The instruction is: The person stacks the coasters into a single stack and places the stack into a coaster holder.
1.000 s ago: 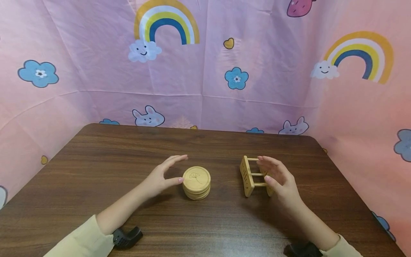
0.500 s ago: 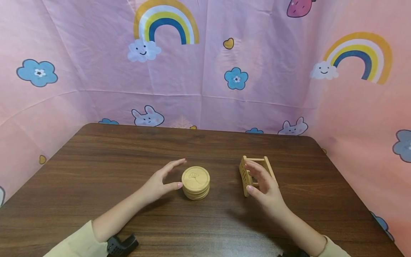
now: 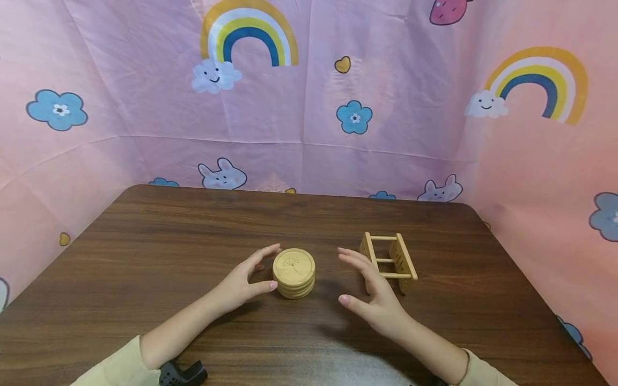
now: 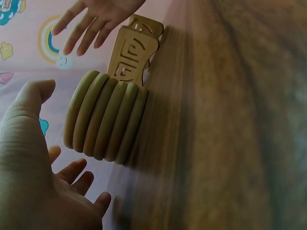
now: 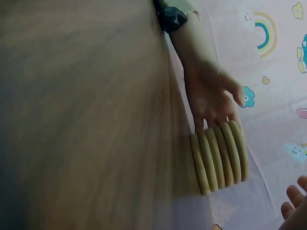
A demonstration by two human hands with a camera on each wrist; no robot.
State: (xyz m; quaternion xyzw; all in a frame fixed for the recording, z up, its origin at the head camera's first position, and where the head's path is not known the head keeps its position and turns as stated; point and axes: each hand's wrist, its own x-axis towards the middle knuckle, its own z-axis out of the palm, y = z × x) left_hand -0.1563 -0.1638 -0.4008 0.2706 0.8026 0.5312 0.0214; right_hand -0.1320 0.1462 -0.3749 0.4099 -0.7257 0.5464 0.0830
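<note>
A stack of several round wooden coasters [image 3: 293, 271] stands on the table, the top one engraved with a ginkgo leaf. Close along its left side is my left hand [image 3: 241, 281], thumb and fingers spread apart at the stack's edge. My right hand [image 3: 374, 300] hovers to the right of the stack, fingers spread, with a gap between it and the coasters. Behind that hand stands a wooden rack [image 3: 401, 262] with cut-out side panels joined by rods; the hand hides part of its near left side. In the left wrist view the coasters [image 4: 105, 117] rise between both hands.
The dark wood-grain table [image 3: 193, 225] has rounded back corners. A pink and purple cloth [image 3: 309, 118] printed with rainbows, flowers and rabbits hangs behind it and on both sides. A black wrist device [image 3: 183, 373] sits at the left sleeve.
My right hand has moved left from the rack toward the coasters, uncovering most of the rack. The left hand has drawn slightly closer round the stack. Coasters and rack stay where they were.
</note>
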